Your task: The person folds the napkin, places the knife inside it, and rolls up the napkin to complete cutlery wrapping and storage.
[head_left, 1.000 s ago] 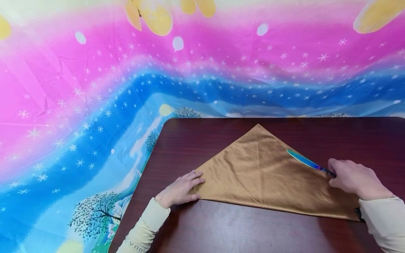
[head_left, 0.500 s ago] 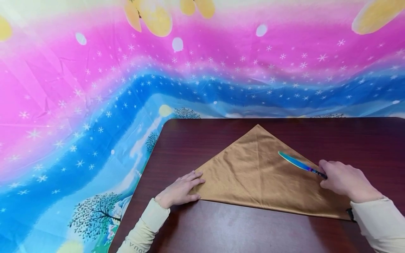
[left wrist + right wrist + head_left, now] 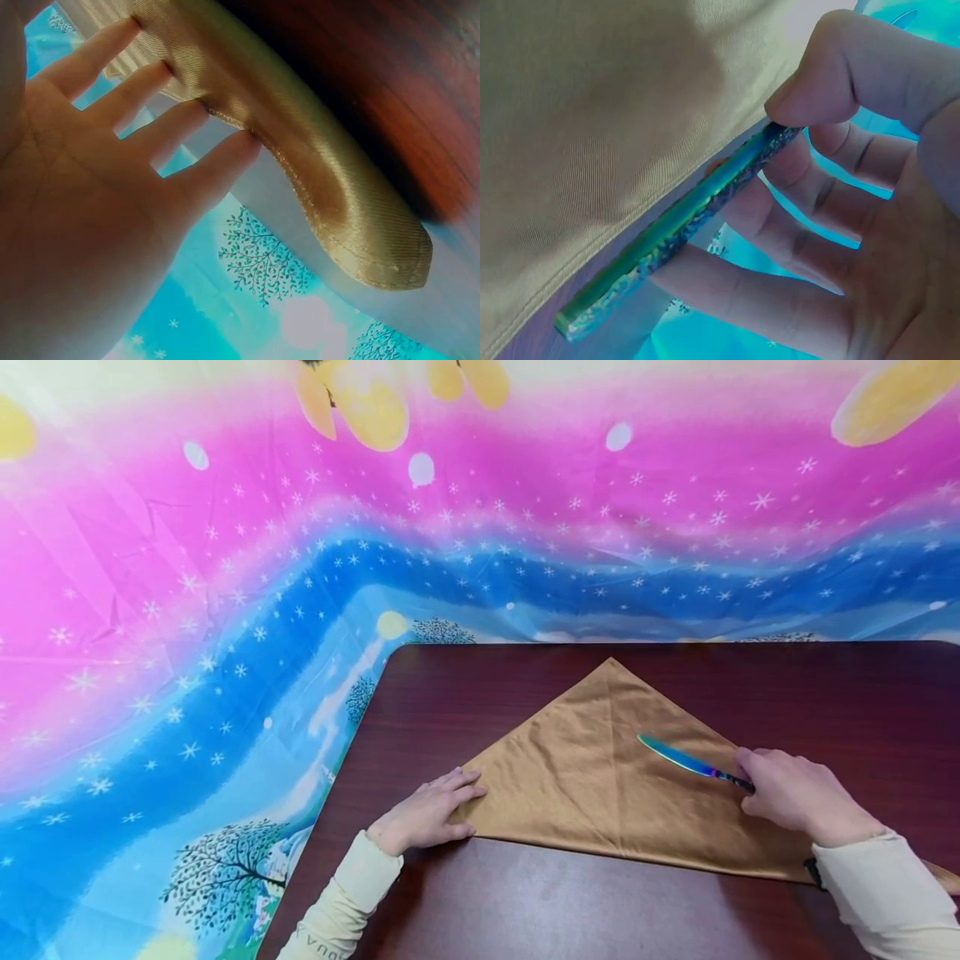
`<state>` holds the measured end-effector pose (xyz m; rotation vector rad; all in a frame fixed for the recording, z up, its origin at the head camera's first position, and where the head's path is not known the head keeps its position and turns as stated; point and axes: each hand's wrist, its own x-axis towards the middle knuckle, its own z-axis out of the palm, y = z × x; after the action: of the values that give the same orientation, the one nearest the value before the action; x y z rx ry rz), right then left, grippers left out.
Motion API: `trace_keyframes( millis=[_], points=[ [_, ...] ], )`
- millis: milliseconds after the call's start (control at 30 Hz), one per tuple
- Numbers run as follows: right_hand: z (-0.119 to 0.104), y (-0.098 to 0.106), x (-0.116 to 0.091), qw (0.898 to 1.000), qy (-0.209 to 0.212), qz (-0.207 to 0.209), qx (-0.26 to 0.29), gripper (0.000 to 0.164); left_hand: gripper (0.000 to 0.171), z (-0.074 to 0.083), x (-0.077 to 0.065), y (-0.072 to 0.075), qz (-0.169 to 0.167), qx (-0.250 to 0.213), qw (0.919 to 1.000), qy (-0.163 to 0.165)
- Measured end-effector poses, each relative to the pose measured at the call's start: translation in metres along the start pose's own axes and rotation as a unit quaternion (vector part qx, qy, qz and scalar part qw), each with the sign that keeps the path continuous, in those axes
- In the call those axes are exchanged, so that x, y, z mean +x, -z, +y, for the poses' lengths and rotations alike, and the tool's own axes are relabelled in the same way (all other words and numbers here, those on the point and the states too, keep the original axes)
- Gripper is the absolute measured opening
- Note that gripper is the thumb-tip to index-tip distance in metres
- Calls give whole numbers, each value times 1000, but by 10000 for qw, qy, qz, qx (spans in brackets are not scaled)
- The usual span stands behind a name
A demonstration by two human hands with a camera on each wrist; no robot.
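Note:
A gold satin cloth napkin (image 3: 555,777), folded to a triangle, lies with its tip pointing to the far side of the table. On its left corner rests my left hand (image 3: 427,810), fingers spread and nearly straight; in the left wrist view the fingertips touch the cloth (image 3: 225,82) and its corner (image 3: 382,247) curls past them. My right hand (image 3: 802,797) holds an iridescent table knife (image 3: 675,755) over the right half of the napkin, blade pointing left. The right wrist view shows the patterned handle (image 3: 675,232) pinched between thumb (image 3: 817,82) and fingers.
The dark wooden table (image 3: 450,693) has rounded far corners. Behind it and along its left side hangs a pink and blue printed backdrop (image 3: 525,468). The napkin's right corner passes under the right sleeve (image 3: 885,877).
My right hand has moved left and a little nearer, carrying the knife farther in over the napkin. The left hand has stayed on the left corner.

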<state>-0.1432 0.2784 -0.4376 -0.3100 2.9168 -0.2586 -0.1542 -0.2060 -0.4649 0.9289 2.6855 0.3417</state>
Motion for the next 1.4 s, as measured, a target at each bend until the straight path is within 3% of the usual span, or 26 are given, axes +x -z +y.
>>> trace_keyframes(
  millis=[267,500,867,1400],
  points=[
    [-8,-5,2,9997,196,131,-64,22,53,-1,0,-2,-8,31,10000,-33],
    [-14,-6,3,9998,183,-88,3,24,53,0,0,-2,36,58,10000,-48],
    [-20,-10,0,9981,551,245,-95,27,54,0,0,-4,88,44,9999,-69],
    [-34,-15,0,9941,971,422,-218,30,54,0,0,-1,88,70,9999,-76]
  ],
)
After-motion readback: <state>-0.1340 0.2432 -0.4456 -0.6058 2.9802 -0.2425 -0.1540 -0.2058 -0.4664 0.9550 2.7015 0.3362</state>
